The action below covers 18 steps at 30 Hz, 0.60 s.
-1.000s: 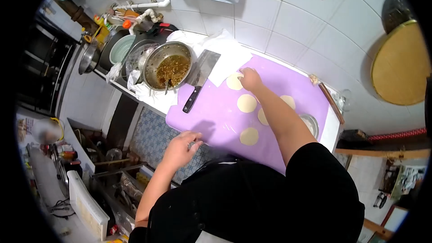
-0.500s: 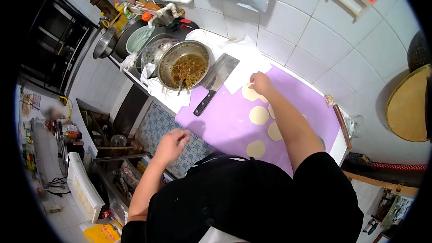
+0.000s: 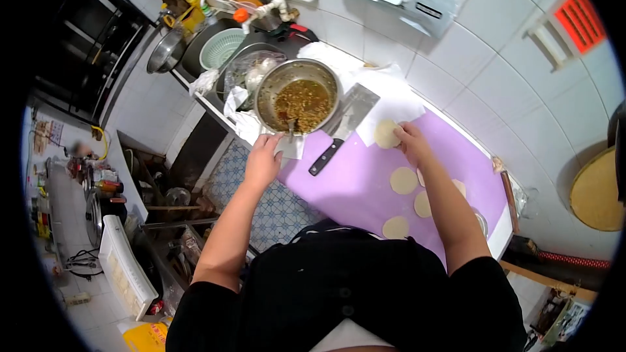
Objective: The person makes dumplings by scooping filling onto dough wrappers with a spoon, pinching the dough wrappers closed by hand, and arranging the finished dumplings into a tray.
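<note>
A steel bowl (image 3: 263,85) of brown, oily minced filling (image 3: 310,105) stands at the back left of the purple mat. A spoon (image 3: 291,128) leans in it, its handle over the near rim. My left hand (image 3: 262,161) is beside that rim, thumb and fingers apart, close to the spoon handle but not visibly gripping it. My right hand (image 3: 412,143) pinches the edge of a round dough wrapper (image 3: 385,133). Other wrappers, such as one pale round (image 3: 403,180), lie on the purple mat (image 3: 365,189). Some are partly hidden by my right forearm.
A cleaver (image 3: 343,129) lies between the bowl and the wrappers, beside white paper (image 3: 389,99). A rolling pin (image 3: 510,199) rests at the right counter edge. Behind the bowl is a sink with a pale green colander (image 3: 223,49). Blue patterned floor (image 3: 241,176) shows below.
My left hand has moved up and forward to the bowl's near rim. My right hand has lifted a wrapper off the mat. The view has shifted.
</note>
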Each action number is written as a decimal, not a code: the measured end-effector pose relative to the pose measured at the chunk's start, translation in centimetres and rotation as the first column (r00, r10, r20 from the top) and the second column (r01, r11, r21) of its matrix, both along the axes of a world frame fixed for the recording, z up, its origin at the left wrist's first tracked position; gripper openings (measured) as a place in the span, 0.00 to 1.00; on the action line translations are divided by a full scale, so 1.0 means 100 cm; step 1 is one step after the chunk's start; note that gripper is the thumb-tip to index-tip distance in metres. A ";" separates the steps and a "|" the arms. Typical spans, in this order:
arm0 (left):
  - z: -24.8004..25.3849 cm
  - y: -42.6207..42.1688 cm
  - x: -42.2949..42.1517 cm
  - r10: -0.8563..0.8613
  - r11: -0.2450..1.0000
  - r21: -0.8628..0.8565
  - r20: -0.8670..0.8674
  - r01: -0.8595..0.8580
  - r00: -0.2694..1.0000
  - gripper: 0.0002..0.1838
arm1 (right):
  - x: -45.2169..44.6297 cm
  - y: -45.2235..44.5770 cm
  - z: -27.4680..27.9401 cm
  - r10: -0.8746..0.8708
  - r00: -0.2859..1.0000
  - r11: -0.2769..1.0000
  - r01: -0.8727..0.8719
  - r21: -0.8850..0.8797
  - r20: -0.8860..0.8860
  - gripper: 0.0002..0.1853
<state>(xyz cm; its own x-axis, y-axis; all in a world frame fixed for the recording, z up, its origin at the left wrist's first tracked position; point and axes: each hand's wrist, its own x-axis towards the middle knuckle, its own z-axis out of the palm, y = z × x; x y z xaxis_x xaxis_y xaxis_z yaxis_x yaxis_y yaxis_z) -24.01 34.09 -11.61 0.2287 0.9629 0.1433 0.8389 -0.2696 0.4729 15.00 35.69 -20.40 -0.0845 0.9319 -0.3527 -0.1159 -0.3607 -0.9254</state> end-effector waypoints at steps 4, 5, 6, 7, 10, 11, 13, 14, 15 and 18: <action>-0.013 0.024 -0.004 -0.114 0.993 -0.011 -0.114 0.113 0.987 0.26 | -0.062 -0.028 0.039 -0.229 0.823 0.973 0.209 -0.097 -0.520 0.21; -0.015 0.029 -0.002 -0.153 0.988 -0.021 -0.131 0.152 0.979 0.26 | -0.074 -0.031 0.042 -0.248 0.753 0.968 0.222 -0.120 -0.609 0.22; -0.018 0.034 0.000 -0.193 0.981 -0.031 -0.148 0.190 0.970 0.26 | -0.085 -0.033 0.041 -0.247 0.674 0.968 0.208 -0.142 -0.696 0.22; -0.023 0.039 0.000 -0.219 0.975 0.009 -0.136 0.222 0.966 0.24 | -0.095 -0.035 0.040 -0.247 0.585 0.968 0.193 -0.163 -0.772 0.22; -0.036 0.052 0.001 -0.278 0.946 0.149 -0.081 0.287 0.957 0.16 | -0.114 -0.035 0.044 -0.290 0.436 0.957 0.136 -0.256 -0.852 0.20; -0.039 0.057 0.000 -0.249 0.954 0.157 -0.048 0.254 0.967 0.13 | -0.119 -0.035 0.047 -0.314 0.409 0.949 0.115 -0.293 -0.857 0.19; -0.042 0.066 -0.003 -0.193 0.968 0.169 0.015 0.187 0.981 0.08 | -0.127 -0.033 0.050 -0.367 0.391 0.928 0.096 -0.360 -0.844 0.17; -0.044 0.068 -0.004 -0.096 0.979 0.185 0.039 0.087 0.995 0.08 | -0.130 -0.032 0.050 -0.395 0.381 0.916 0.087 -0.393 -0.836 0.16; -0.043 0.069 -0.004 0.001 0.980 0.198 0.063 -0.013 0.998 0.08 | -0.133 -0.032 0.050 -0.383 0.377 0.920 0.074 -0.385 -0.843 0.16; -0.043 0.073 -0.006 0.180 0.963 0.191 0.073 -0.191 0.981 0.12 | -0.138 -0.032 0.052 -0.349 0.363 0.932 0.035 -0.362 -0.864 0.17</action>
<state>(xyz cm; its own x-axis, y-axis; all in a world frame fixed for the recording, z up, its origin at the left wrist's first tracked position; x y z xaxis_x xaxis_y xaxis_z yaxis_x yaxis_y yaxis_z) -24.61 41.44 -15.89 0.0354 0.9395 0.3407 0.8572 -0.2038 0.4730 1.22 32.53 -15.21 -0.3267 0.8620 -0.3877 -0.9163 -0.3895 -0.0937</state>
